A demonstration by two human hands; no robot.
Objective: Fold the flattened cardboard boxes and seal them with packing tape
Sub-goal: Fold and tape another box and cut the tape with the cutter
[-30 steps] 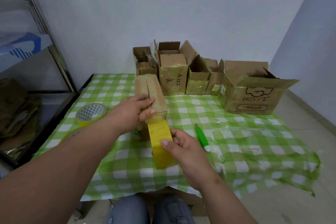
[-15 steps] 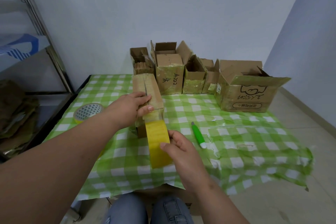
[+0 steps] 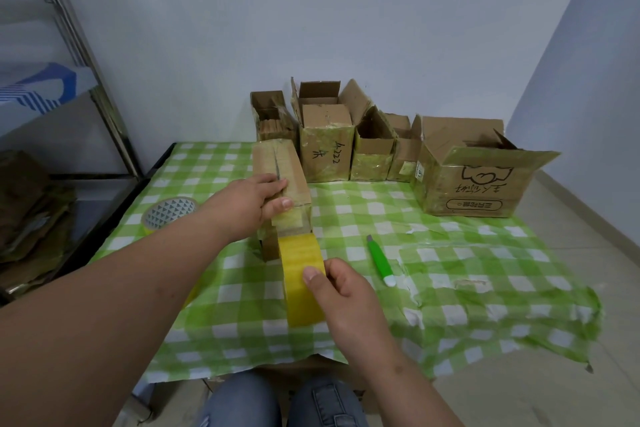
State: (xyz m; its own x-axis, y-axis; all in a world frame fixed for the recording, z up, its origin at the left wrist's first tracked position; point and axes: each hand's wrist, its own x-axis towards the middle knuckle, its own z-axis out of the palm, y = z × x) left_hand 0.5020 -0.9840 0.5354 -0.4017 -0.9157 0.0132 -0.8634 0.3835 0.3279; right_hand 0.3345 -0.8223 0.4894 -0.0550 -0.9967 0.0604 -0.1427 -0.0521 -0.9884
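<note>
Head view, left hand grip pressing tape onto box, right hand grip holding yellow tape roll just below

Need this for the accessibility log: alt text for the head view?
A person's left hand holds down a small cardboard box on a green checked tablecloth while the right hand pulls a yellow tape roll off its near end. A green utility knife lies beside them.

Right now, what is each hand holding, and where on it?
Right hand grips the yellow tape roll at its outer rim; left hand presses on the cardboard box top near the seam.
</note>
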